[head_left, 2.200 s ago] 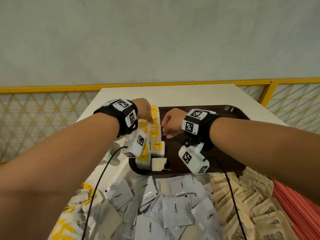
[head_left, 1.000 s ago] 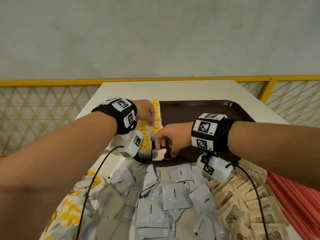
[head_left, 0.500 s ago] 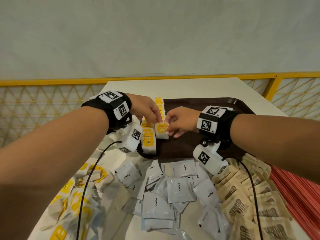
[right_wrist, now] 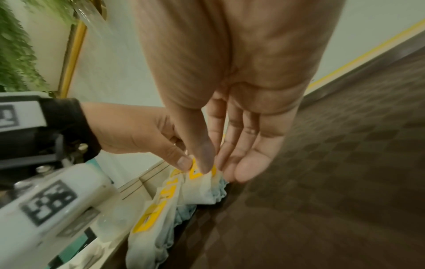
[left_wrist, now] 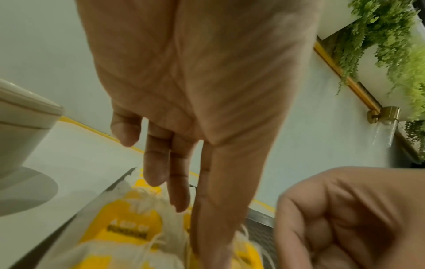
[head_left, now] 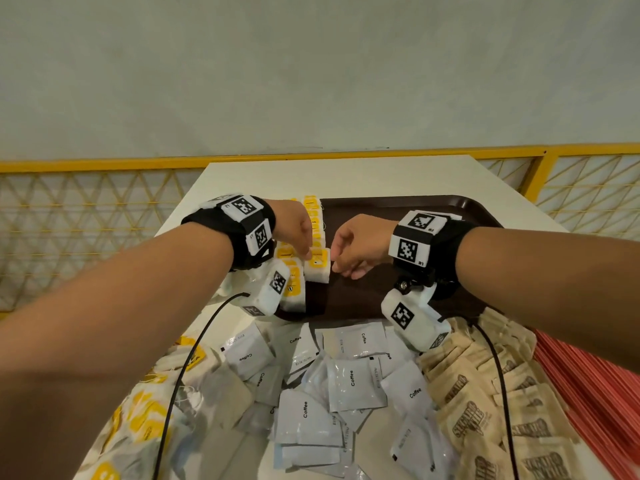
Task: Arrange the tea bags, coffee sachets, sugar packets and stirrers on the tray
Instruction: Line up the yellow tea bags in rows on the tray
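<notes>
1. A dark brown tray (head_left: pixel 408 209) is set on a pale table (head_left: pixel 346 174), and a row of tea bags (head_left: pixel 313 223) with yellow tags is laid along the tray's 9 o'clock edge, running from 12 towards 6 o'clock
2. The nearest-placed tea bag (head_left: pixel 317 268) in that row is touched by both hands at once
3. The left hand (head_left: pixel 294 230) is reached in from 8 o'clock; its fingers (left_wrist: pixel 179 182) are held almost straight and pointed down, and the thumb tip is pressed on the yellow tag, as seen from the right wrist view
4. The right hand (head_left: pixel 360 244) is brought in from 4 o'clock; its thumb (right_wrist: pixel 202 154) is set on the tag of the same tea bag (right_wrist: pixel 200 180) with the fingers lying loosely extended behind it, so the bag is lightly pinched rather than gripped
5. Loose tea bags (head_left: pixel 149 410) are heaped at 7 o'clock on the table, coffee sachets (head_left: pixel 349 379) at 6 o'clock just below the tray, brown sugar packets (head_left: pixel 485 403) at 5 o'clock, and red stirrers (head_left: pixel 595 393) at 4 o'clock beside the sugar
6. A black cable (head_left: pixel 194 355) is trailed from each wrist camera over the piles
</notes>
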Available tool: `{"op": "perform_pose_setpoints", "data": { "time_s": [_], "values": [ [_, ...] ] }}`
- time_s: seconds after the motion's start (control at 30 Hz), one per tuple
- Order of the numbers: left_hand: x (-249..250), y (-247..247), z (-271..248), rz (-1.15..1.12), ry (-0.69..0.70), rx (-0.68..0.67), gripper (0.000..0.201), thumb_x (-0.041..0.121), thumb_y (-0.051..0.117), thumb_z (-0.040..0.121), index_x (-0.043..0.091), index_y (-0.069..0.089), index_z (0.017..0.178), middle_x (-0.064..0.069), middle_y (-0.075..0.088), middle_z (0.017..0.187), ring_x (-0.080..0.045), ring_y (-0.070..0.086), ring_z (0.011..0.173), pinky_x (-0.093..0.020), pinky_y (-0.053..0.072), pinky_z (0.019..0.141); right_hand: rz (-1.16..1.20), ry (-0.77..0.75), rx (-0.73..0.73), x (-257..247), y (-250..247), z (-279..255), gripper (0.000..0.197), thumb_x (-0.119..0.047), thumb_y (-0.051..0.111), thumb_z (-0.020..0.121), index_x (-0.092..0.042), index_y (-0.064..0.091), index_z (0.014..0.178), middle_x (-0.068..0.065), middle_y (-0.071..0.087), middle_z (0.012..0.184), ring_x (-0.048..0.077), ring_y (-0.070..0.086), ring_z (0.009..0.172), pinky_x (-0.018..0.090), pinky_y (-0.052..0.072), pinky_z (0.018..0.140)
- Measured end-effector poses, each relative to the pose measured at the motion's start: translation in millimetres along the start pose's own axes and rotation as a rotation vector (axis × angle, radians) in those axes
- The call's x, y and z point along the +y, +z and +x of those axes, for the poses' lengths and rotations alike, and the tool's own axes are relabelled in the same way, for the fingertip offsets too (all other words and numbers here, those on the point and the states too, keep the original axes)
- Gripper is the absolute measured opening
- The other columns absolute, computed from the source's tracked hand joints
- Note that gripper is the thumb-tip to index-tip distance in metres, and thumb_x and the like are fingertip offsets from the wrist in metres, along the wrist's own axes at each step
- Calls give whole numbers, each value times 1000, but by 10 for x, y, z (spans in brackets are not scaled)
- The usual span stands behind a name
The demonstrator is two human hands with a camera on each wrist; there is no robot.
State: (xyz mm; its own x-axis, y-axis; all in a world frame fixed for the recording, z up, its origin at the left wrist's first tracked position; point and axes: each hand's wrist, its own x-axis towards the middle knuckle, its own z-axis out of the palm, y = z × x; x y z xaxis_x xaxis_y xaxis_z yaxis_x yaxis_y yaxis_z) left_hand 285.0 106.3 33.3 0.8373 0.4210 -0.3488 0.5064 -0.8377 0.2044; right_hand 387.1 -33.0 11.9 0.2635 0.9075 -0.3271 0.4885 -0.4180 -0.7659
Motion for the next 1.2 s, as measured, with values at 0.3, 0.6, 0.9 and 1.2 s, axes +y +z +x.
{"op": "perform_pose_setpoints", "data": {
  "time_s": [0.3, 0.6, 0.9, 1.2],
  "values": [
    [-6, 30, 26, -26, -11, 12, 17, 36, 71, 80, 19, 75, 84, 5, 67, 90, -13, 57, 91, -33, 45, 90, -314, -74, -73, -65, 145, -20, 15, 0, 61, 83, -12, 68, 88, 7, 69, 82, 15, 63, 71, 32, 57, 71],
    [31, -27, 38, -25, 80, 164, 7, 8, 68, 84, 15, 65, 85, 12, 52, 74, -5, 47, 68, -15, 36, 59, -132, 38, 111, -45, 89, 120, 26, -3, 76, 78, -11, 51, 73, 14, 58, 75, 23, 57, 68, 34, 56, 71],
    [-38, -77, -6, -92, 98, 89, 17, 9, 68, 84, 18, 72, 99, 14, 62, 80, 0, 55, 72, -12, 41, 67, 30, 77, 47, -81, 68, 119, 29, 5, 72, 79, -9, 46, 81, 17, 59, 77, 22, 62, 68, 37, 56, 75],
    [-72, -132, -26, -87, 76, 56, 19, 15, 73, 81, 21, 73, 100, 15, 64, 81, 0, 56, 75, -16, 43, 74, -93, 114, 14, -113, 87, 154, 38, 5, 72, 79, -8, 49, 107, 17, 60, 87, 23, 66, 70, 31, 57, 61]
  ]
}}
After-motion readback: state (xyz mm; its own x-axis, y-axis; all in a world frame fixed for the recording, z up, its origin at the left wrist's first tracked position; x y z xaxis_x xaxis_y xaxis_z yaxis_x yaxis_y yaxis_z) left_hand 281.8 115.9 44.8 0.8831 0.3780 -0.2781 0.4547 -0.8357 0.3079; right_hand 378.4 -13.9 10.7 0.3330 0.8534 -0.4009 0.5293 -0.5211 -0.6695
